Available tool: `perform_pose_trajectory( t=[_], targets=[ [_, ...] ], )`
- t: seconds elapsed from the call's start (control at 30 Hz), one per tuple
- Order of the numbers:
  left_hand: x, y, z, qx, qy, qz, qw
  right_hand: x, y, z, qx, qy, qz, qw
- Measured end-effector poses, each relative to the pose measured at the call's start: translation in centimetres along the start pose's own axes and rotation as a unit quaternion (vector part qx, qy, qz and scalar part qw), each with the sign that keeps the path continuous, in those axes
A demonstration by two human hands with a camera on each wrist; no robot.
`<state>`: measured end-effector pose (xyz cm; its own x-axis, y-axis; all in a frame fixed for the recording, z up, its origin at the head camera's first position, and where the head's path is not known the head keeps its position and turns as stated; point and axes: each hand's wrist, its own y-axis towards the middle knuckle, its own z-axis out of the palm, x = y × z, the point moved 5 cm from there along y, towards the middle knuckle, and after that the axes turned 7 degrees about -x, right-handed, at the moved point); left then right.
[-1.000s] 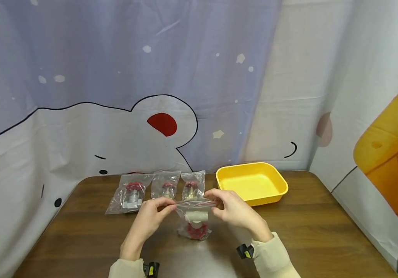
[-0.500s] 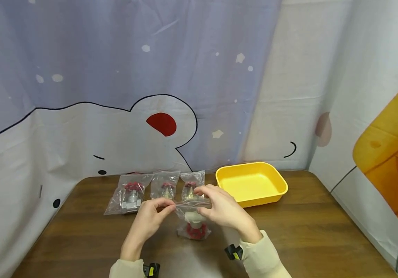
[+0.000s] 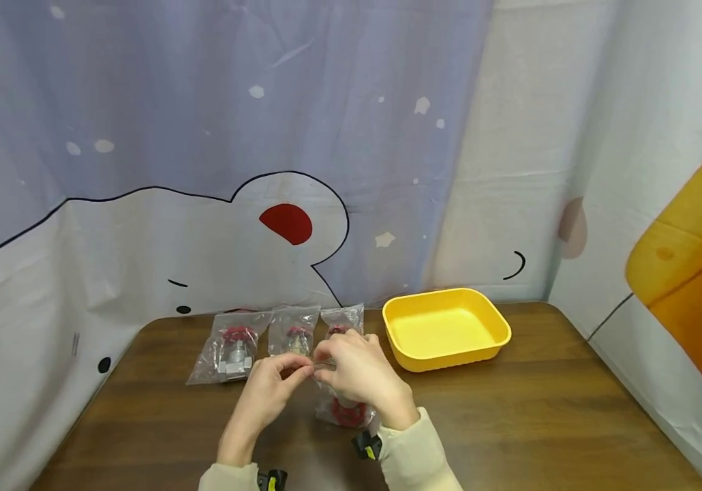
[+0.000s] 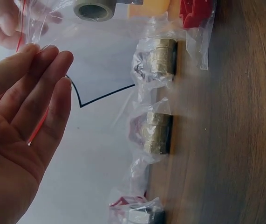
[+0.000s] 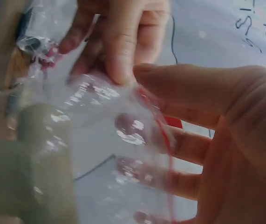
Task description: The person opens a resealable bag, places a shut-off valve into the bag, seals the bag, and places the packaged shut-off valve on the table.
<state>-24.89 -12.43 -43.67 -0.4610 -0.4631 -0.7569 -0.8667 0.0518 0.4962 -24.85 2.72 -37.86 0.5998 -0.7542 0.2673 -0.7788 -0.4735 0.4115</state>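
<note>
My left hand (image 3: pixel 265 395) pinches one top corner of a clear zip bag (image 5: pixel 105 196) between thumb and fingertips. Close beside it, my right hand (image 3: pixel 363 378) pinches the same bag's red-lined zip strip (image 5: pixel 169 170), thumb on one side and fingers showing through the plastic. Inside the bag hangs a valve with a pale greenish body (image 5: pixel 49 163) and a red handwheel (image 3: pixel 349 413) at the bottom. In the head view the right hand hides most of the bag's upper part.
Behind the hands lie three more bagged valves: a silver-grey one (image 3: pixel 236 358) at left, then two brass ones (image 4: pixel 163 56) with red handwheels. A yellow tray (image 3: pixel 498 334) stands at the back right of the wooden table (image 3: pixel 529 409). A printed curtain (image 3: pixel 388 136) hangs behind.
My right hand has moved left along the bag's top edge, from the far corner to the left hand's fingertips. The left hand stays nearly in place, pinching its corner.
</note>
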Motion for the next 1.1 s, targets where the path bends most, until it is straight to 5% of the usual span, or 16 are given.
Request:
perform_pose_trajectory(
  t=[0.27, 1.1],
  targets=[
    [-0.05, -0.01, 0.11, 0.012, -0.006, -0.010, 0.9999, 0.23, 0.04, 1.00, -0.050, -0.039, -0.008, 0.9979],
    [-0.32, 0.02, 0.05, 0.011, 0.009, 0.004, 0.9999, 0.10, 0.04, 0.98, -0.050, -0.027, -0.006, 0.9984]
  ],
)
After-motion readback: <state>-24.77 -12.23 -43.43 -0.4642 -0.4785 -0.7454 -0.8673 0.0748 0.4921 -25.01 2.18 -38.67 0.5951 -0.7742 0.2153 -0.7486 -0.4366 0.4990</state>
